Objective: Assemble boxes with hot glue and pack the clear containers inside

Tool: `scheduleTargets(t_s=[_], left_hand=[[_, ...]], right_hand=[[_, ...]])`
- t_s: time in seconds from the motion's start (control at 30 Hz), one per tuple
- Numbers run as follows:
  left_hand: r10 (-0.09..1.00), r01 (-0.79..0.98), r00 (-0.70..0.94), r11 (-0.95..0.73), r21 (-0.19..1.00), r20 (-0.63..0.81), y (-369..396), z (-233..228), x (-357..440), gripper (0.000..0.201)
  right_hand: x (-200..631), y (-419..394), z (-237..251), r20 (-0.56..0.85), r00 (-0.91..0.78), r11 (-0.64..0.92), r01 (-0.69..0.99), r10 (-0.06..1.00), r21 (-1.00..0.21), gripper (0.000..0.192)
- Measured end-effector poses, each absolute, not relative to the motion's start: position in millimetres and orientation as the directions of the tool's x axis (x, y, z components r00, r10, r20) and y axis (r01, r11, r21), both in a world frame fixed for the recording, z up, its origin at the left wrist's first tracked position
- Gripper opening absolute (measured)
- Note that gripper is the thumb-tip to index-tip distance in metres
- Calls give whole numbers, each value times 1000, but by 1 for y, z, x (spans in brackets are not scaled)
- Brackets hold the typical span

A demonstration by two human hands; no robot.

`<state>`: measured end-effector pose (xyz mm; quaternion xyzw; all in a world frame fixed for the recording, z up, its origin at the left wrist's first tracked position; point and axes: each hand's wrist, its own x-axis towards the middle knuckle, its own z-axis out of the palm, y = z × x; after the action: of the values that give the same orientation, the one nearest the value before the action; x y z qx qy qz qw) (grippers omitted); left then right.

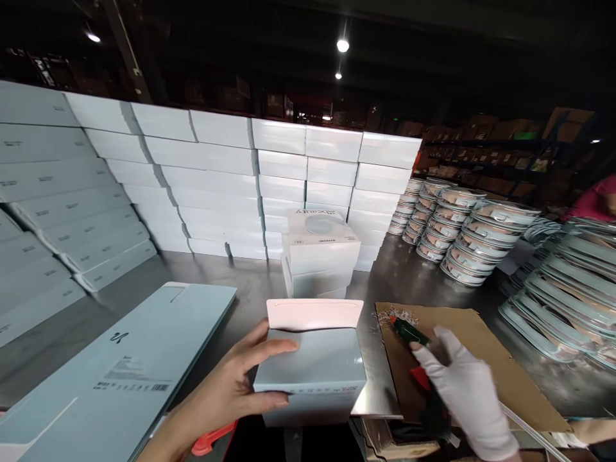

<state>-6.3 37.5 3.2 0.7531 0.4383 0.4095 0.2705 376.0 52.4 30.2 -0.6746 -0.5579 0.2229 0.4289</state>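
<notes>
My bare left hand (pixel 240 378) grips a light-blue carton (pixel 312 362) from its left side, thumb on the front and fingers over the top. The carton's pink-lined flap (pixel 315 314) stands up at the far edge. My right hand (pixel 464 388), in a white glove, is closed at the body of a dark green glue gun (pixel 410 332) with an orange tip and a red trigger. The gun's nozzle points to the far left, over a cardboard sheet (pixel 486 346) with dried glue strands. The glove hides part of the gun.
Closed white cartons (pixel 320 247) stand stacked behind. A wall of white boxes (pixel 216 160) lines the back and left. Flat blue cartons (pixel 139 359) lie at left. Stacks of round clear-lidded packages (pixel 500 231) fill the right, beside a person's pink sleeve (pixel 594 199).
</notes>
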Motion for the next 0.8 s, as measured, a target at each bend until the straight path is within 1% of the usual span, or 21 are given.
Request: scheduleTargets(t_s=[0.03,0.07,0.1,0.13,0.17,0.2,0.27,0.37,0.4,0.43,0.5,0.57,0.6,0.67,0.7,0.73,0.8], left_hand=[[876,440,267,-482,758,401,37,2,-6,49],[865,441,256,-501,745,431,37,1,-6,48],[850,440,248,-527,727,465,37,-1,-5,47],[830,435,243,-556,709,502,37,-3,-3,46],[807,419,236,-587,692,542,37,-6,0,43],[779,390,222,-622,679,586,38,-10,3,43],[712,305,171,-695,651,681,41,-18,11,50],[607,213,105,-788,578,788,43,-26,19,67],[587,214,116,-802,557,801,43,-25,19,67],[581,230,145,-807,544,801,42,-23,18,63],[597,288,230,-796,532,769,39,-15,14,44],[631,333,312,-773,540,711,37,-2,11,25],[645,324,340,-763,559,685,36,3,10,21],[666,271,356,-745,610,655,36,11,10,22],[673,240,344,-737,631,655,36,13,9,23],[678,216,314,-733,645,665,36,12,9,23],[693,213,191,-721,659,695,34,5,6,20]], right_hand=[[359,54,36,240,145,131,523,960,-842,66],[343,55,40,264,-14,243,446,964,-861,89],[329,56,42,263,-174,309,347,949,-885,105],[318,57,42,242,-305,325,261,921,-909,115],[311,57,40,229,-387,326,208,893,-922,118],[307,57,37,240,-424,342,181,873,-922,114],[308,58,28,312,-433,421,182,846,-889,100],[314,58,20,403,-497,560,216,768,-800,85],[313,58,21,425,-539,608,218,727,-764,81],[311,58,23,450,-581,661,216,678,-719,78],[304,59,29,492,-654,764,214,574,-609,68],[297,60,34,536,-691,843,207,486,-497,61],[295,60,36,556,-699,868,199,451,-454,59],[293,60,34,590,-697,897,186,408,-400,58],[294,59,31,595,-691,899,198,411,-391,57],[295,58,26,596,-667,885,231,447,-405,57],[299,56,14,619,-523,807,311,587,-502,61]])
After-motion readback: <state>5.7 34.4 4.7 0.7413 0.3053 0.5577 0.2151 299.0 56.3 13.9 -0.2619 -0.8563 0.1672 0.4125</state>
